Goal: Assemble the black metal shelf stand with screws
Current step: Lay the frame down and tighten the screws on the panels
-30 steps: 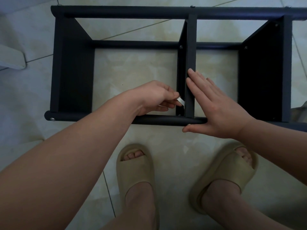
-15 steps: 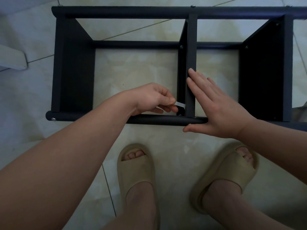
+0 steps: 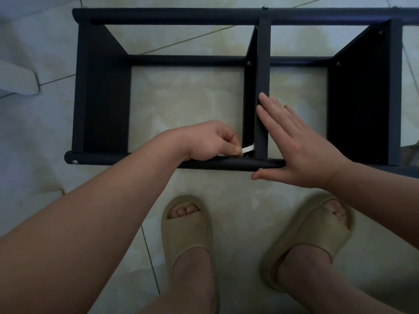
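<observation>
Since half a second ago my left hand (image 3: 210, 141) has sunk toward the front tube (image 3: 226, 164). Its fingers pinch a small silvery tool (image 3: 248, 149), tip at the middle divider (image 3: 263, 75). The shelf stand (image 3: 106, 87) lies on the floor (image 3: 45, 132), long axis left-right, matte black, with silver screw heads (image 3: 249, 63). My right hand (image 3: 301, 150) is unchanged, its fingers flat against the divider.

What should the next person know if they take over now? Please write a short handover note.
Left hand: pinches a small flat silver tool at the joint of the middle divider and the near rail.
Right hand: open, flat against the divider, thumb under the near rail.
Done: the shelf stand rests on the tiled floor; a screw sits where the divider meets the far rail.
Left: finish the near-joint screw; its tightness cannot be seen.
</observation>
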Available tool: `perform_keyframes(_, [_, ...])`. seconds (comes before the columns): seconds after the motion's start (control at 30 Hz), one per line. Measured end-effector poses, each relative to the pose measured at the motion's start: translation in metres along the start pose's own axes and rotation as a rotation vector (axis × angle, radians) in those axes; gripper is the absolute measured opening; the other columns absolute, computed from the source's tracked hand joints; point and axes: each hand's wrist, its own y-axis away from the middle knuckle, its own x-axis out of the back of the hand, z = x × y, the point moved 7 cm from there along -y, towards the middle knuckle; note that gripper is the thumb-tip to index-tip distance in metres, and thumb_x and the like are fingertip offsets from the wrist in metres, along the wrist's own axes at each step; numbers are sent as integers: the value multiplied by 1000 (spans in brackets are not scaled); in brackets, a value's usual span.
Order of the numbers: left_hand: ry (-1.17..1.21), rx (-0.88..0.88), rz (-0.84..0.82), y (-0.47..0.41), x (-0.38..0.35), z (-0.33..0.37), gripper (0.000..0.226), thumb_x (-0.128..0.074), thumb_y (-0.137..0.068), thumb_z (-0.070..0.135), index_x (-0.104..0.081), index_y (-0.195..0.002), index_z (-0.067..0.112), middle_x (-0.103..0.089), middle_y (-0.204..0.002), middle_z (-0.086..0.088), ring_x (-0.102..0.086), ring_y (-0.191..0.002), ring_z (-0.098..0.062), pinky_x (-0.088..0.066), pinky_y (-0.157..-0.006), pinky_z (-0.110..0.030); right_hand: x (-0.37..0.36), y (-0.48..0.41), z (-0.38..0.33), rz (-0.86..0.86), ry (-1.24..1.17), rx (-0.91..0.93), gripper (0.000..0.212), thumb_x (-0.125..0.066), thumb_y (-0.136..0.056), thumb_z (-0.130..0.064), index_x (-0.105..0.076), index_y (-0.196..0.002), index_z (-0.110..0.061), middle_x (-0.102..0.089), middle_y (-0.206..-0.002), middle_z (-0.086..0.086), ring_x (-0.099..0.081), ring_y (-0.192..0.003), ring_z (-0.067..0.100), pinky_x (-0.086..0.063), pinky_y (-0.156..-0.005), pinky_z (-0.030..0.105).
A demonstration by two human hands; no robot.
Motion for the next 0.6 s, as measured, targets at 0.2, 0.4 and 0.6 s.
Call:
perform_keyframes(0.2, [-78, -1, 43, -3, 3, 0, 10, -67, -95, 19, -74, -89, 16, -69, -79, 1, -58, -69, -5, -46, -66, -19, 0, 0, 0, -1, -2, -2, 116, -48, -83, -79, -15, -160, 2, -3, -170, 16, -4, -157, 30, -16, -126, 54])
perform_keyframes(0.4, [-105, -27, 130, -6, 16, 0, 8, -70, -91, 16, -78, -90, 18, -76, -78, 9, -68, -75, 0, -46, -65, -12, -1, 0, 0, -3, 1, 2, 116, -47, -84, -80, -13, -160, 1, -2, -170, 15, -3, -158, 29, -15, -126, 53])
perform_keyframes(0.6, [-25, -83, 200, -8, 22, 10, 14, -75, -86, 13, -73, -80, 26, -66, -63, 20, -58, -62, 10, -42, -62, -7, -1, 0, 1, 2, 2, 8, 116, -48, -84, -80, -14, -160, 1, -3, -170, 16, -4, -157, 31, -17, -125, 55])
